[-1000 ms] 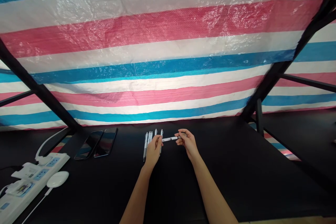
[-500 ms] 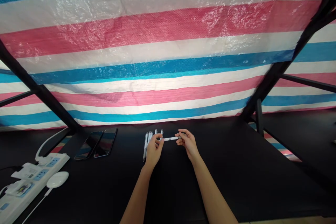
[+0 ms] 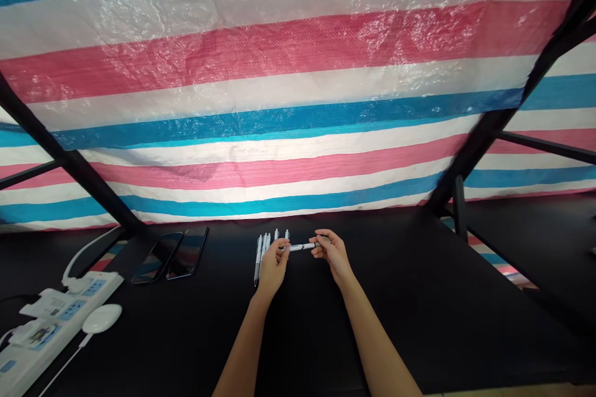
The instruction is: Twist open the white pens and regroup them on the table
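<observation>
Between my two hands a white pen (image 3: 302, 247) lies level, a little above the black table (image 3: 307, 322). My left hand (image 3: 274, 263) pinches one end of it between thumb and fingers. On the other end, the fingers of my right hand (image 3: 333, 251) are closed, hiding its tip. Several more white pens (image 3: 258, 254) lie side by side on the table, just left of and behind my left hand, which covers part of them.
Two dark phones (image 3: 187, 253) rest to the left of the pens. Nearer the left edge are a white power strip (image 3: 60, 322) with plugs and a round white charger (image 3: 102, 319) on a cable. A striped plastic sheet (image 3: 279, 93) hangs behind, between black frame bars (image 3: 470, 149).
The pen has turned slightly about its length, its dark marking now looking different. Both hands stay almost in the same place, still gripping it.
</observation>
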{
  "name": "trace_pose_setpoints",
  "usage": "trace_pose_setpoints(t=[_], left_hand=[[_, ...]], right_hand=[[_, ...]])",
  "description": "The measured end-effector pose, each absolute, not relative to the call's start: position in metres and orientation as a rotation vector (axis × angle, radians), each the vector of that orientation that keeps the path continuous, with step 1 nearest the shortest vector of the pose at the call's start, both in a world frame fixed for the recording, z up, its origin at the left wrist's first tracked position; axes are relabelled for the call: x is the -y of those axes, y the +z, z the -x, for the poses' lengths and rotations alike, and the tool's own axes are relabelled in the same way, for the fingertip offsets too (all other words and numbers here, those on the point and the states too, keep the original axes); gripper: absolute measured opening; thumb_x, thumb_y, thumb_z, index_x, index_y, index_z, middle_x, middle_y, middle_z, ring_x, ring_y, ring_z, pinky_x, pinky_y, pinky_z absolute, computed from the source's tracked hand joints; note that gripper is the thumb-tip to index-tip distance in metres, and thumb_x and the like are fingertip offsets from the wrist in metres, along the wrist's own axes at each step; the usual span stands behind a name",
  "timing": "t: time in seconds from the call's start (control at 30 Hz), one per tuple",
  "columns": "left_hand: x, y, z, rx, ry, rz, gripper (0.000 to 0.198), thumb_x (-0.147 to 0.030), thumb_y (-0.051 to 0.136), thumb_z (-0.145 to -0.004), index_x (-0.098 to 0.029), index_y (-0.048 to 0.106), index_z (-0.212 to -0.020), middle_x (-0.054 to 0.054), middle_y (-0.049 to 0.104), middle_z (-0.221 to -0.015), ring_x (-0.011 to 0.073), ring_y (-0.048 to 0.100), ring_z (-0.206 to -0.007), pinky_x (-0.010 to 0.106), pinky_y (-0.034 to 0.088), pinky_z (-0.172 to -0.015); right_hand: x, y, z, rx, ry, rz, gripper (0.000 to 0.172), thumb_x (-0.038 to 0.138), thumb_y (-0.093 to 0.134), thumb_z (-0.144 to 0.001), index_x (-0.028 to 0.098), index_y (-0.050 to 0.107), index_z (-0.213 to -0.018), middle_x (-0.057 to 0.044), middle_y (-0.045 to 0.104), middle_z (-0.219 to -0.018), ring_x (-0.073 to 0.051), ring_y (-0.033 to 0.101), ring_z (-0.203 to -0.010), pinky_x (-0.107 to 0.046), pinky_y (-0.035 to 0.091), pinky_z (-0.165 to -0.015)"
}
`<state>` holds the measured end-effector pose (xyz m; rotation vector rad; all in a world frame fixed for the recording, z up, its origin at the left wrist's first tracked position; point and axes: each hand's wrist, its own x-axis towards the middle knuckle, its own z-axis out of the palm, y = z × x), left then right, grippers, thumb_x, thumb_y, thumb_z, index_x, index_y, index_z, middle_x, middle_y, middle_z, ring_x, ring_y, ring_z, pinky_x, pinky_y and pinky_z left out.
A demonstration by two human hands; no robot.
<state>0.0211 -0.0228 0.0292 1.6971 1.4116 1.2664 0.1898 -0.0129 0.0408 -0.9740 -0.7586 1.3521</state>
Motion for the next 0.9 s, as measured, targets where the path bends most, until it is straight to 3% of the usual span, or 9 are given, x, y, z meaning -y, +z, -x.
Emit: trace_pose_setpoints(t=[0.1, 0.3, 0.47, 0.9], left_hand=[[0.0240, 0.0318, -0.0215, -1.419, 1.278, -1.688, 0.025, -0.039, 0.049, -0.081, -0.021, 0.057, -0.096, 0.005, 0.065, -0.090, 0.0129, 0.057, -0.063, 0.023, 0.043, -0.054], [0.0266, 0.0324, -0.0200, -1.442, 1.165, -1.657, 0.035, -0.045, 0.033, -0.088, -0.020, 0.054, -0.099, 0.000, 0.062, -0.066, 0.0123, 0.052, -0.052, 0.023, 0.039, -0.051], [0.0266, 0.0324, -0.0201, -1.417, 1.102, -1.704, 0.036, -0.046, 0.032, -0.088, -0.019, 0.055, -0.096, -0.002, 0.057, -0.058, 0.0104, 0.046, -0.046, 0.021, 0.033, -0.047], [0.0226, 0.0269, -0.0216, -1.437, 1.157, -1.788, 0.028, -0.037, 0.044, -0.083, -0.020, 0.057, -0.102, 0.002, 0.061, -0.078, 0.0121, 0.054, -0.060, 0.024, 0.042, -0.057]], right_hand=[[0.0128, 0.0401, -0.1894, 0.747, 1.351, 0.978, 0.027, 0.031, 0.072, -0.064, 0.017, 0.060, -0.084, -0.003, 0.071, -0.070, -0.010, 0.061, -0.044, -0.017, 0.051, -0.042], [0.0128, 0.0395, -0.1889, 0.760, 1.347, 0.936, 0.031, 0.034, 0.073, -0.063, 0.016, 0.060, -0.085, -0.003, 0.070, -0.069, -0.009, 0.060, -0.042, -0.017, 0.050, -0.041], [0.0128, 0.0391, -0.1890, 0.775, 1.340, 0.926, 0.032, 0.034, 0.073, -0.063, 0.016, 0.060, -0.085, -0.002, 0.070, -0.068, -0.008, 0.058, -0.040, -0.017, 0.049, -0.040], [0.0104, 0.0369, -0.1920, 0.720, 1.322, 0.954, 0.034, 0.035, 0.075, -0.060, 0.016, 0.060, -0.083, -0.003, 0.070, -0.068, -0.009, 0.059, -0.042, -0.018, 0.049, -0.040]])
